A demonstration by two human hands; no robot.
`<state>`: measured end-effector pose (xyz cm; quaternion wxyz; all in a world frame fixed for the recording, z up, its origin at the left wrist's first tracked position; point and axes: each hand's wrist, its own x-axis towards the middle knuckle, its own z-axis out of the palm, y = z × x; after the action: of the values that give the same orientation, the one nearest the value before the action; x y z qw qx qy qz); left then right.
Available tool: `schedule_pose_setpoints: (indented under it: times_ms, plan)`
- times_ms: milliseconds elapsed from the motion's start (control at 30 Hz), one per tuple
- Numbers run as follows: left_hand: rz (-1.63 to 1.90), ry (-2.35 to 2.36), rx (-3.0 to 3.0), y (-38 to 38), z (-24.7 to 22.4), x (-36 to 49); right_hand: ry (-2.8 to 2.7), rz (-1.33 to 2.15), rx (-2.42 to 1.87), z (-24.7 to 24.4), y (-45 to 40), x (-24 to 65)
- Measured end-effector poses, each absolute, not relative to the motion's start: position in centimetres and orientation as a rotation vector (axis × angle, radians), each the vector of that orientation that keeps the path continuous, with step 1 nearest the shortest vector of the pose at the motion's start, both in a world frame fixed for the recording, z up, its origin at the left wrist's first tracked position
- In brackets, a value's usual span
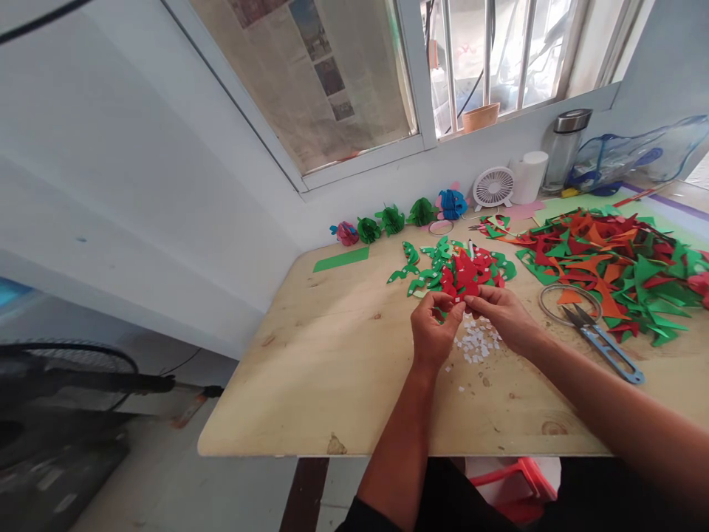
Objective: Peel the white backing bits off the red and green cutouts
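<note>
Both my hands meet above the wooden table [310,369]. My left hand [435,325] is closed, its thumb and fingers pinching a red paper cutout [467,290] with a small white square on it. From the other side, my right hand [507,314] is closed with its fingertips at the same cutout. Many small white paper squares [479,343] are scattered on the table between my wrists. Just beyond my fingers lies a pile of red cutouts [481,260] and green cutouts [440,255], several bearing white squares. Fingers partly hide the held cutout's edges.
Thread snips [609,347] and a ring [546,301] lie right of my right forearm. Behind them spreads a heap of red, green and orange paper scraps [603,258]. Paper flowers [392,219], a small white fan [492,187] and a glass bottle [562,159] line the wall.
</note>
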<state>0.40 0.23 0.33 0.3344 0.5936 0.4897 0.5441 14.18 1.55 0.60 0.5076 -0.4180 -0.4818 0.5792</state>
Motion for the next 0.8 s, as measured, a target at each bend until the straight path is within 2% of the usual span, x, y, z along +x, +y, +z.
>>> schedule_pose_setpoints:
  times_ms: [800]
  plan:
    - [1.392, 1.392, 1.591, 0.64, -0.3, 0.35, -1.231, 1.339, -1.084, 0.6, 1.4, 13.99]
